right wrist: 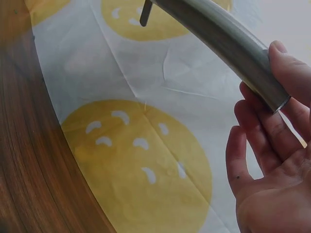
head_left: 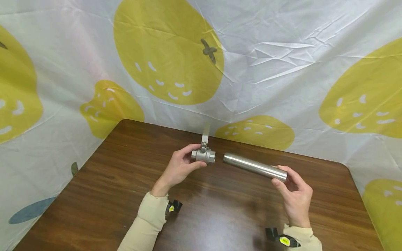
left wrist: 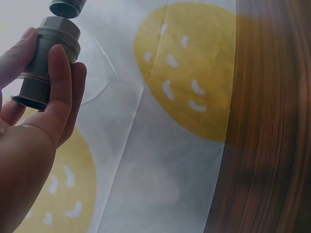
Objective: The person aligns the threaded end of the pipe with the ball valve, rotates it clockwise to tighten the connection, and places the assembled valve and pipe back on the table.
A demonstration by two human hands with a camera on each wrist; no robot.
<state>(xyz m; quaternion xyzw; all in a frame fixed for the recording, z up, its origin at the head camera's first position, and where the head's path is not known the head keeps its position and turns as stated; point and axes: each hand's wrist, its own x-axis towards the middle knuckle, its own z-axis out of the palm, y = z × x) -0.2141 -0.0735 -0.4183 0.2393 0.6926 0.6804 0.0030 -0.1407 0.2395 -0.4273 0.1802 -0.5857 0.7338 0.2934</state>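
Observation:
In the head view my left hand (head_left: 179, 167) grips a silver ball valve (head_left: 203, 156) by its body, thumb below and fingers behind. The valve's flat lever handle (head_left: 205, 135) points up and away toward the back of the table. My right hand (head_left: 296, 193) pinches the near right end of a shiny metal pipe (head_left: 254, 166) between thumb and fingers. The pipe slants up to the left, and its far end faces the valve's right opening across a small gap. The left wrist view shows the valve (left wrist: 41, 68) with the pipe end (left wrist: 67, 8) just above it.
Both hands are over a brown wood-grain table (head_left: 125, 167). Behind and beside it hangs a white cloth (head_left: 251, 83) printed with large yellow fruit, meeting the table's back edge. A strapped black camera (head_left: 173, 206) sits on the left wrist, another (head_left: 284, 240) on the right.

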